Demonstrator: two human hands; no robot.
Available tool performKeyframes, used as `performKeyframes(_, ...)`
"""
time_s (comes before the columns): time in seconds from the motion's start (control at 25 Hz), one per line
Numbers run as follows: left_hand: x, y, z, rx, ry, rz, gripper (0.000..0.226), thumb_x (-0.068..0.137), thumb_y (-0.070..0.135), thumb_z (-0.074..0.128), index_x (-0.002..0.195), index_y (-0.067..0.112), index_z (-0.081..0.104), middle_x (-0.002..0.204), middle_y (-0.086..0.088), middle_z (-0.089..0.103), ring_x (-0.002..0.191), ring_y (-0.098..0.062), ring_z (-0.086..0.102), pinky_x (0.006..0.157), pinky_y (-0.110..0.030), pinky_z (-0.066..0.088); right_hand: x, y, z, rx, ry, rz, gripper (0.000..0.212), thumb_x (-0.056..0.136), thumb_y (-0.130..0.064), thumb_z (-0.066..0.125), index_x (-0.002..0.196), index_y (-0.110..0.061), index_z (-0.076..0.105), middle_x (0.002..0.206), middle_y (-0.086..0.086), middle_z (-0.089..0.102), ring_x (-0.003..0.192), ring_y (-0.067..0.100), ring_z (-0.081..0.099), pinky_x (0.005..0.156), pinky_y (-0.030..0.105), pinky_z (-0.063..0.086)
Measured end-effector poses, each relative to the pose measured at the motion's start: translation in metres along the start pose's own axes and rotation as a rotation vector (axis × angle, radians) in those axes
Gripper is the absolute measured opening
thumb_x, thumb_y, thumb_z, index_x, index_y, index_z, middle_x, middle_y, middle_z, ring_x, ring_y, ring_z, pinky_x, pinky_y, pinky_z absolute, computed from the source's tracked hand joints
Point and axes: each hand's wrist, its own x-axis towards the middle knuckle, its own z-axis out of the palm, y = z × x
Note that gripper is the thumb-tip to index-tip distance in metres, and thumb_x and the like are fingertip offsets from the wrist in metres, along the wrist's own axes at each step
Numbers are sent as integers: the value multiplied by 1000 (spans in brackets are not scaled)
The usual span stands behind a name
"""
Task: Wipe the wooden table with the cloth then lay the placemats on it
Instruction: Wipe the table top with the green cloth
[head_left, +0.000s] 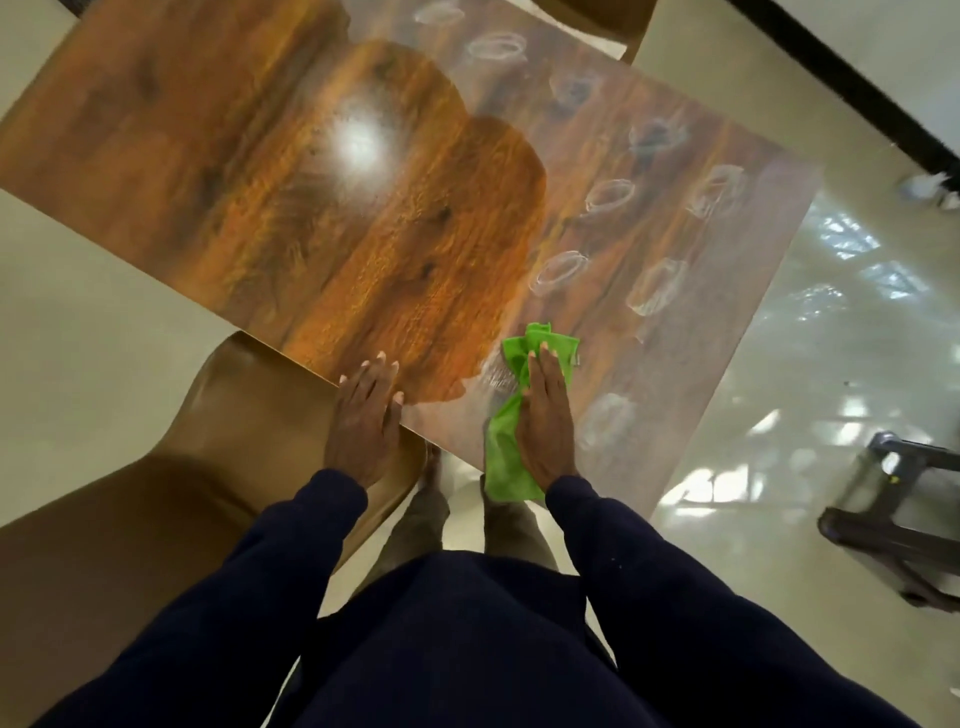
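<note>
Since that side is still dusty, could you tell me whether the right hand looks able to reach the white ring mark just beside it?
Probably yes: the right hand lies flat on the green cloth, and the nearest white ring mark sits just beside it on the wooden table, with nothing between.
</note>
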Motion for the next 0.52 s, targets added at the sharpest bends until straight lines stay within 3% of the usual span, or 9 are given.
performKeyframes(0.2, 17, -2, 9, 27, -49, 110, 56, 111, 37, 28, 155, 8, 48, 165, -13, 41, 156, -31, 33, 130, -52, 16, 22, 5, 19, -222, 3, -42, 62, 109, -10, 44, 165, 0, 21, 174, 20, 18, 163, 34, 15, 131, 57, 20)
performKeyframes(0.36, 27, -14, 4, 24, -65, 158, 56, 112, 38, 27, 155, 8, 47, 166, -13, 39, 157, -31, 31, 130, -54, 16, -1, 30, 12, -277, 12, -17, 59, 113, -20, 34, 167, -3, 18, 176, 16, 14, 164, 31, 11, 131, 56, 20)
performKeyframes(0.52, 27, -36, -4, 44, -35, 171, 52, 112, 34, 29, 156, 10, 46, 167, -13, 38, 158, -29, 30, 132, -50, 13, 18, 9, 24, -345, 80, 72, 59, 113, -28, 29, 168, -12, 18, 177, 14, 9, 164, 34, 7, 131, 59, 12)
